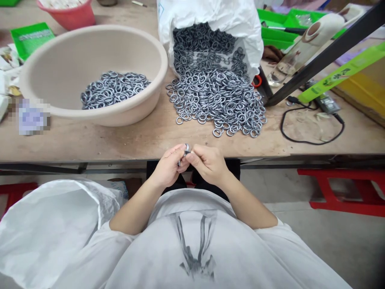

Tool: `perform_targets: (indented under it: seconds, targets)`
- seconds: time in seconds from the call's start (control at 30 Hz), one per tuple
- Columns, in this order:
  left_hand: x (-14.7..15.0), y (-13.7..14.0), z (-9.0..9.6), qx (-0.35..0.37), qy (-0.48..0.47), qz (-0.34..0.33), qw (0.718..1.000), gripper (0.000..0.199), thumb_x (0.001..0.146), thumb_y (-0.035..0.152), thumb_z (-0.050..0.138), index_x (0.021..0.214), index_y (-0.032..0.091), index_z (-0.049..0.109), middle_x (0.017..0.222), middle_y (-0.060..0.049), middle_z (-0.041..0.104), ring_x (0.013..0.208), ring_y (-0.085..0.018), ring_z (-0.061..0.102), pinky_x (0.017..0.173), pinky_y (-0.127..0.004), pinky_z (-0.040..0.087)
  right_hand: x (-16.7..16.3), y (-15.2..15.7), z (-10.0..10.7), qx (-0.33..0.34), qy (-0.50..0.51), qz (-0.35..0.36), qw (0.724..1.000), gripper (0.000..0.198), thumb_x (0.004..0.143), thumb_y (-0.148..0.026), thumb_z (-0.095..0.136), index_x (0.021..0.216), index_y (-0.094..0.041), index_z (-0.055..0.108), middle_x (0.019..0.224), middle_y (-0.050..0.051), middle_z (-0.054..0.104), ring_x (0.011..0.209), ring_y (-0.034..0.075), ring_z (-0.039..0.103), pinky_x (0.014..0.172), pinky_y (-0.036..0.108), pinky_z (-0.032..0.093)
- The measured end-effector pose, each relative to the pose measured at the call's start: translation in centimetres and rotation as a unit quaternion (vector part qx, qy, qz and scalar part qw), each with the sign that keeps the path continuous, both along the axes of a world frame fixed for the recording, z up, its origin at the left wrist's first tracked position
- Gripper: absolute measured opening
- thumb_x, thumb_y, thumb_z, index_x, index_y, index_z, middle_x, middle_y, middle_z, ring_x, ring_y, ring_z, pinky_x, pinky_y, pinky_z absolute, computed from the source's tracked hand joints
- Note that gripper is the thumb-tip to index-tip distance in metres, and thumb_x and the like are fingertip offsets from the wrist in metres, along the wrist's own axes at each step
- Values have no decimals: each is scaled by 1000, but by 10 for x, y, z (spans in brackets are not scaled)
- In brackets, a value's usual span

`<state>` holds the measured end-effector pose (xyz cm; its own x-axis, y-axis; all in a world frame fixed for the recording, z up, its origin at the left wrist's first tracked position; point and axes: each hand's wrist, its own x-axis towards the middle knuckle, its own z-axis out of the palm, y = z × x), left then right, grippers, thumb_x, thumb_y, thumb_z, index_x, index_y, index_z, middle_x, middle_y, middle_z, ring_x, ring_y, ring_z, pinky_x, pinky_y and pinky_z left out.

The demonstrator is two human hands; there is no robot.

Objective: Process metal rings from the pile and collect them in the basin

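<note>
Just off the table's front edge, my left hand [170, 165] pinches one or more small grey metallic-looking rings [187, 147] between thumb and fingers. My right hand [209, 162] meets it there, its thumb and fingers closed around something small and dark at the ring that I cannot make out. Beyond my hands, a heap of the same grey rings [216, 100] spills from the mouth of a white sack [207, 12] lying on the table. To the left stands a wide beige basin [90, 44] with a pile of rings [114, 89] inside.
A red bowl [70, 16] and a green tray [31, 40] sit at the back left. On the right are a slanted dark metal bar [327, 50], a clear bottle [288, 60] and a black cable [313, 142]. A white bag [48, 228] and red stool [345, 204] stand below.
</note>
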<state>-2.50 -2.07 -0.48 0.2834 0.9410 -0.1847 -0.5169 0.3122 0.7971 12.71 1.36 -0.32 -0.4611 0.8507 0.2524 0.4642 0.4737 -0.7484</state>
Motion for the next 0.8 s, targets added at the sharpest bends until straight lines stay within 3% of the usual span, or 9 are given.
perform_targets:
  seconds: [0.13, 0.23, 0.33, 0.4, 0.47, 0.53, 0.63, 0.73, 0.8]
  targets:
    - [-2, -7, 3, 37, 21, -69, 997, 49, 82, 51, 68, 56, 16, 45, 52, 4, 38, 44, -4, 30, 42, -20, 20, 3, 33, -6, -10, -74, -111, 991, 54, 101, -57, 32, 67, -20, 52, 60, 0, 51, 60, 14, 48, 58, 27, 30]
    - [-8, -3, 4, 13, 13, 9, 1000, 40, 80, 45, 71, 62, 15, 52, 56, 3, 43, 43, -4, 33, 41, -19, 22, -10, 55, -1, 32, -170, -113, 978, 35, 99, -48, 45, 93, -20, 65, 84, 5, 69, 79, 20, 60, 68, 29, 37]
    - [-16, 3, 4, -20, 9, 60, 998, 21, 78, 34, 70, 85, 15, 63, 64, 2, 53, 43, -4, 40, 39, -17, 25, -35, 72, 6, 63, -261, -82, 960, 32, 94, -42, 58, 116, -20, 64, 109, 10, 71, 94, 25, 64, 74, 32, 42]
    - [-21, 6, 4, -41, 3, 84, 996, 22, 75, 27, 69, 95, 17, 64, 67, 2, 57, 44, -5, 42, 37, -15, 25, -49, 82, 9, 61, -311, -74, 945, 28, 94, -36, 57, 114, -18, 65, 113, 14, 70, 96, 27, 65, 75, 33, 43]
    - [-25, 7, 5, -67, -5, 108, 992, 21, 73, 26, 69, 91, 18, 62, 69, 2, 59, 46, -5, 46, 36, -14, 25, -54, 88, 11, 55, -328, -84, 939, 21, 95, -29, 54, 105, -16, 67, 110, 16, 70, 94, 28, 65, 74, 34, 44]
    - [-27, 8, 5, -95, -16, 123, 988, 21, 74, 32, 71, 84, 17, 60, 71, 2, 59, 48, -6, 48, 35, -14, 27, -49, 85, 12, 45, -281, -89, 955, 17, 95, -26, 54, 94, -16, 68, 101, 15, 71, 89, 26, 65, 74, 34, 43]
    - [-24, 9, 4, -112, -25, 125, 985, 32, 76, 43, 73, 80, 16, 57, 75, 0, 60, 50, -5, 50, 35, -14, 26, -31, 62, 11, -18, -67, -49, 996, 23, 94, -36, 56, 82, -18, 65, 80, 5, 67, 77, 20, 61, 69, 31, 44]
    - [-11, 9, -1, -84, -12, 105, 991, 41, 77, 54, 73, 82, 16, 58, 73, 0, 59, 49, -6, 49, 35, -15, 28, -15, 26, 4, -90, 163, -17, 982, 29, 91, -48, 59, 89, -20, 65, 78, 1, 64, 73, 16, 59, 69, 30, 46]
    - [0, 8, -3, -63, -3, 89, 994, 46, 77, 60, 70, 82, 17, 58, 64, 3, 52, 47, -6, 45, 36, -15, 29, -11, 5, -4, -102, 208, -27, 973, 30, 89, -51, 62, 89, -21, 65, 78, 1, 62, 69, 15, 57, 67, 30, 47]
